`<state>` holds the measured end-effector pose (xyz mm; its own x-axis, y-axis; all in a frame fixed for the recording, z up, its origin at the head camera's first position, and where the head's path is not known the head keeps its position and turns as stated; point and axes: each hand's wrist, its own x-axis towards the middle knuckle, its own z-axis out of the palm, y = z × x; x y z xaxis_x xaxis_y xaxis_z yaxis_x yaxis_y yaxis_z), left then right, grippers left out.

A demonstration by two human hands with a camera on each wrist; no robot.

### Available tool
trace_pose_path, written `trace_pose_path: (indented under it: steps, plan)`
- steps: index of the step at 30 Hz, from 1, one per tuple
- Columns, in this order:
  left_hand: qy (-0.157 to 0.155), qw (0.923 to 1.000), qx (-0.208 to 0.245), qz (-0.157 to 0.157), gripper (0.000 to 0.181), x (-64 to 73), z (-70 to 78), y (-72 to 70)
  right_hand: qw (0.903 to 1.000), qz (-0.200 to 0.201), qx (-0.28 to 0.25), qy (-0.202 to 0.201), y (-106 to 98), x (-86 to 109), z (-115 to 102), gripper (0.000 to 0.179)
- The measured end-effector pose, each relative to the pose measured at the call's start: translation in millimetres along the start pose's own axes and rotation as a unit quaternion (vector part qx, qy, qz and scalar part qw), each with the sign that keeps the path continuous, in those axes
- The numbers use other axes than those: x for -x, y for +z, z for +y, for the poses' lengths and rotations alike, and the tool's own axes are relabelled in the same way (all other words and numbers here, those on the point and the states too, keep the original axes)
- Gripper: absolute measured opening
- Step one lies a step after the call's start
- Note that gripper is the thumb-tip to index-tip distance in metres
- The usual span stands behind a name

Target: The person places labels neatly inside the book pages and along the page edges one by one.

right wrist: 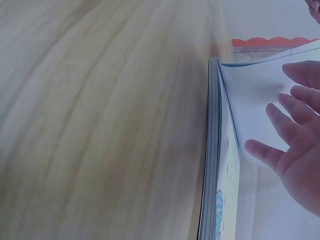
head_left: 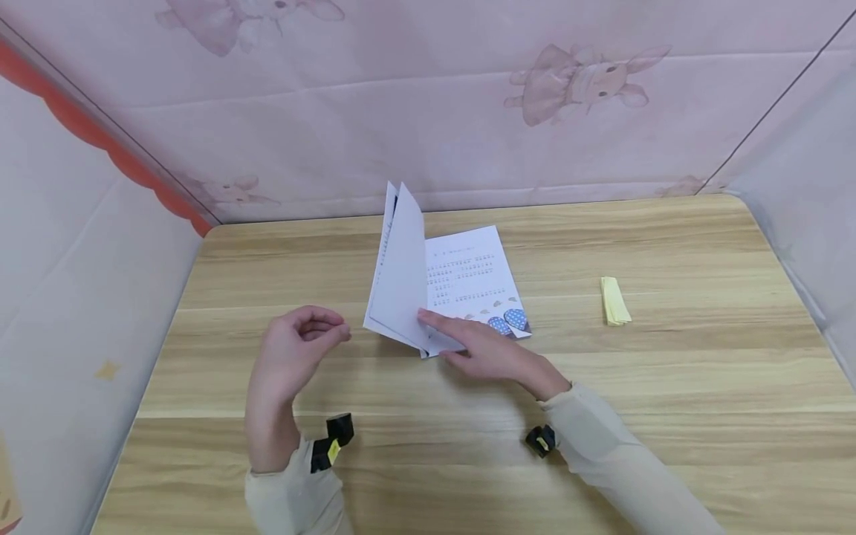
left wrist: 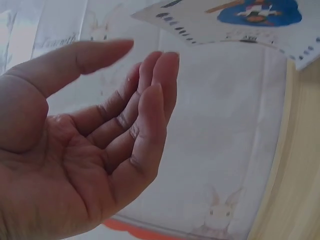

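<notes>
A booklet (head_left: 461,256) lies on the table, its printed right page showing lines of text and blue dotted drawings along the bottom. Raised pages (head_left: 406,271) stand nearly upright at its left side. My right hand (head_left: 491,349) reaches across the booklet's lower edge with fingers extended, fingertips against the raised page; the right wrist view shows the fingers spread beside the white sheet (right wrist: 255,105). To the left of the booklet, my left hand (head_left: 287,353) hovers with loosely curved fingers and nothing in it. The left wrist view shows a page with a blue picture (left wrist: 260,12) beyond those fingers.
Yellow paper strips (head_left: 614,301) lie in a small stack on the wooden table (head_left: 695,357), right of the booklet. A pink curtain with rabbit prints (head_left: 428,111) hangs behind the table's far edge. Pale sheets (head_left: 73,260) flank both sides.
</notes>
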<state>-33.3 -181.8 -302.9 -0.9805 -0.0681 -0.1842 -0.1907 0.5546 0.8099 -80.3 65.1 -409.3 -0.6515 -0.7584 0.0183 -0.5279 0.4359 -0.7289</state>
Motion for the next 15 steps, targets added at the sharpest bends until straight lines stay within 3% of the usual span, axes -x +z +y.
trace_pose_path:
  steps: [6, 15]
  plan:
    - [-0.023, 0.9980, -0.016, 0.056, 0.017, 1.8, -2.5, -9.2, 0.9999, -0.010, 0.002, 0.001, 4.0, -4.6, -4.3, 0.062]
    - [-0.067, 0.9928, -0.023, 0.097, 0.018, 2.6, -9.3, -17.4, 0.9995, -0.028, 0.010, 0.007, 10.9, -13.1, -9.1, 0.062]
